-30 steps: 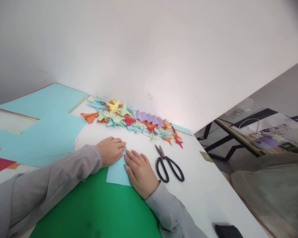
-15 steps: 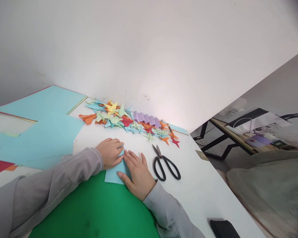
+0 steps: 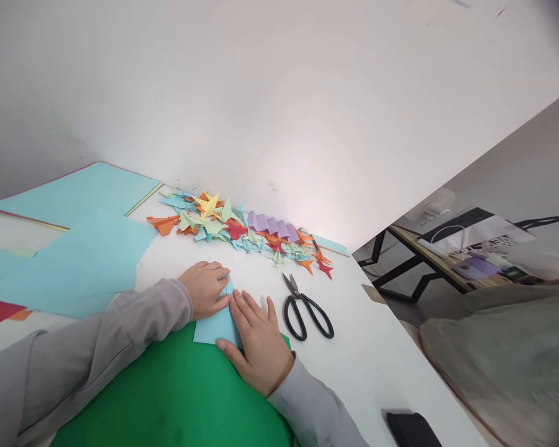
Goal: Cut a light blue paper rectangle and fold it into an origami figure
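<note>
A small sheet of light blue paper (image 3: 211, 329), folded to a point at its top, lies before me on a green surface (image 3: 181, 397). My left hand (image 3: 205, 288) has its fingers curled together and holds the upper part of the paper down. Flat along the paper's right side rests my right hand (image 3: 259, 340), fingers stretched out, thumb near the lower edge. Both hands hide part of the paper. Just right of my right hand, black-handled scissors (image 3: 302, 304) lie with their blades slightly apart.
Folded paper shapes in several colours (image 3: 233, 226) are heaped along the wall. Large blue sheets (image 3: 74, 267) spread to the left. A black object (image 3: 412, 428) sits near the table's right edge. Beyond it stands a low table (image 3: 417, 245) with a bag.
My right hand has slid a little down along the blue paper, towards me. My left hand stays at the paper's top. The whole view has shifted slightly.
</note>
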Action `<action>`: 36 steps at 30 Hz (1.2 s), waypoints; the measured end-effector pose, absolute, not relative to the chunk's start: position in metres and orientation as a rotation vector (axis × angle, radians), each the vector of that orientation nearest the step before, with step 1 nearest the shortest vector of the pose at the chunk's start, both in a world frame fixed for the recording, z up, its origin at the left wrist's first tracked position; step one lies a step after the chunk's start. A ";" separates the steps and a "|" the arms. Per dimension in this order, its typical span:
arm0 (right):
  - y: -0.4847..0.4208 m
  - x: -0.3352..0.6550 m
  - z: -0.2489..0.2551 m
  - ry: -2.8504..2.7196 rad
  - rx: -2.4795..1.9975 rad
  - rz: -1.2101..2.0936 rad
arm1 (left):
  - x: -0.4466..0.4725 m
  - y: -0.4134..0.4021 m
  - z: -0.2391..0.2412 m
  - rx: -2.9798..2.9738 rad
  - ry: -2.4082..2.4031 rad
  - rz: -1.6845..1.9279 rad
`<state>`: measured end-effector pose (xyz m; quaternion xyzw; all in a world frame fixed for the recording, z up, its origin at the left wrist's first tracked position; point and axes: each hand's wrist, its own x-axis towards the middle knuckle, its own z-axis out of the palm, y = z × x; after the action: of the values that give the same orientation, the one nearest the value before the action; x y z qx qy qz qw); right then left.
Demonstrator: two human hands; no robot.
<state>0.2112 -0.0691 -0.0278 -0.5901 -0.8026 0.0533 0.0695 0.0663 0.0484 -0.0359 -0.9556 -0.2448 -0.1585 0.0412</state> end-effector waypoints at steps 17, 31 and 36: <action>-0.124 0.212 -0.041 -2.352 -1.703 -0.143 | 0.067 0.050 -0.043 -2.897 -0.795 -0.485; -0.042 0.230 -0.029 -2.103 -1.748 -0.197 | 0.062 0.064 -0.042 -2.916 -0.746 -0.536; -0.003 0.212 -0.035 -2.149 -1.889 -0.110 | 0.063 0.060 -0.040 -2.909 -0.831 -0.544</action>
<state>0.2116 -0.0028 -0.0353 -0.6535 -0.7432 -0.0379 0.1387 0.0633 0.0599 -0.0401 -0.9458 -0.2702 -0.1767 0.0339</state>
